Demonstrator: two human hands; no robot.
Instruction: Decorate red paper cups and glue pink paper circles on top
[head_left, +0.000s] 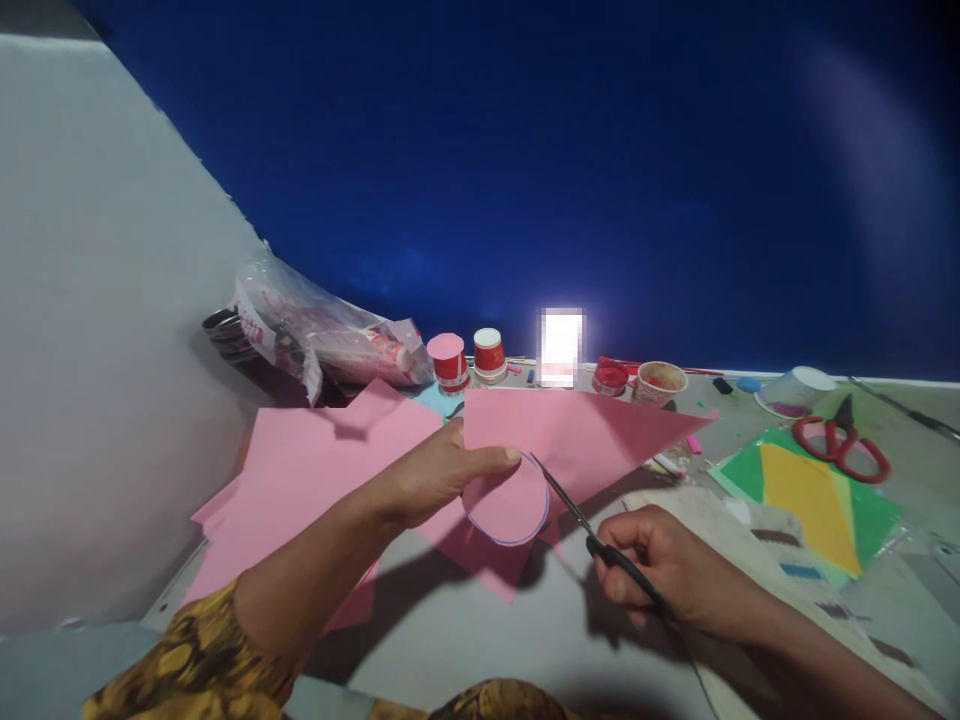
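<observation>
"Left hand?"
"Left hand (442, 475): fingers pinch the pink paper (555, 425), left of the blue outline (546, 515)."
"Right?"
"Right hand (660, 565): fingers grip the black scissors (622, 562), tips at that outline's upper edge."

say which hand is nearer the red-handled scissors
Right. The right hand is left of the red-handled scissors, nearer the camera; the left hand, holding pink paper, is farther left.

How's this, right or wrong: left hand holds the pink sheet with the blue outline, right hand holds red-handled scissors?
Wrong on handle colour. Head view: the right hand holds black-handled scissors; the red-handled pair lies apart. The left hand does hold the pink sheet with the blue outline.
</observation>
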